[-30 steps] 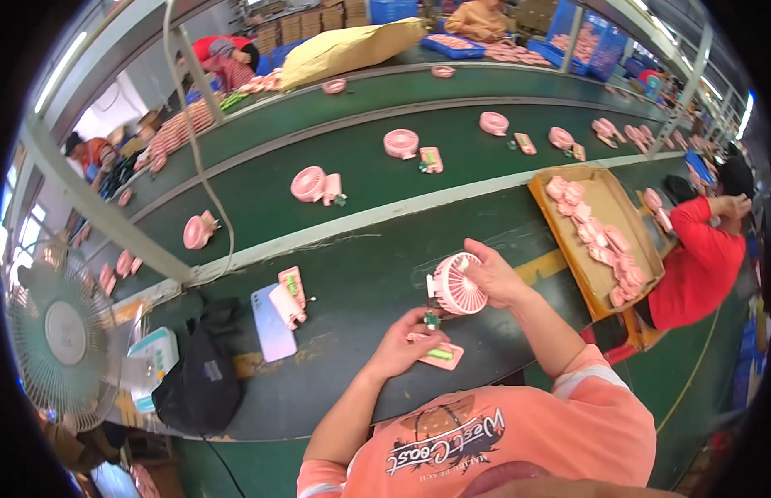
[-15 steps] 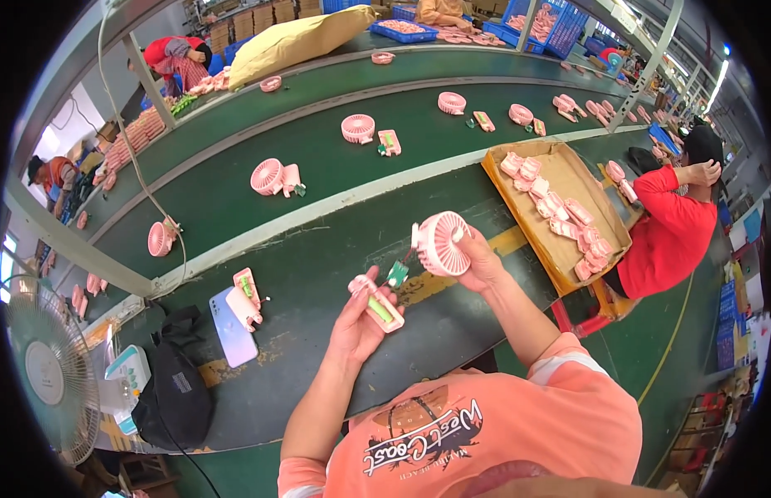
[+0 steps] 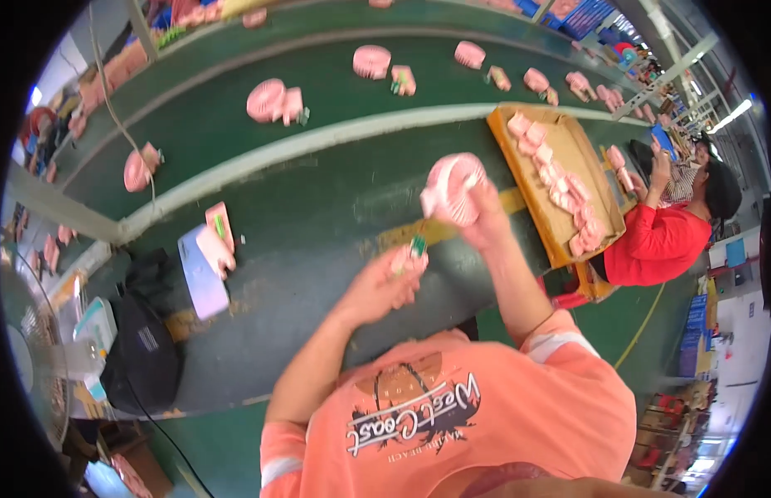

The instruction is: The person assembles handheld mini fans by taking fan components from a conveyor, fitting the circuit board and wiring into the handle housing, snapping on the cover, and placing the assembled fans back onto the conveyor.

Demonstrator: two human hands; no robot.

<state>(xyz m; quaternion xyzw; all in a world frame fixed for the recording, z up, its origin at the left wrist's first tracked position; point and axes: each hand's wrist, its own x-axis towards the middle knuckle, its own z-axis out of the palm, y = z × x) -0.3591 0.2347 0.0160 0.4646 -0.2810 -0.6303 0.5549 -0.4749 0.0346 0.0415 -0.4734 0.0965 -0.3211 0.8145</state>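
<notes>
My right hand (image 3: 488, 222) grips a round pink fan head (image 3: 453, 189) with a slatted grille, held above the dark green bench. Lower and to its left, my left hand (image 3: 375, 290) is closed around a pink fan handle (image 3: 405, 262), most of which the fingers hide. A small green circuit board (image 3: 418, 246) sticks out at the handle's top, and a thin wire seems to run from it up to the fan head. The two parts are apart, joined only by that wire.
On the bench's left lie a pale phone (image 3: 204, 278), a pink handle shell (image 3: 220, 226) and a black bag (image 3: 143, 357). A cardboard tray (image 3: 518, 178) of pink parts stands at right, beside a co-worker in red (image 3: 663, 246). Beyond the rail, a green conveyor (image 3: 336, 95) carries several fans.
My left hand has turned over, hiding the handle's green battery. The fan head has turned in my right hand. The view has shifted, and the co-worker's raised arm has come down.
</notes>
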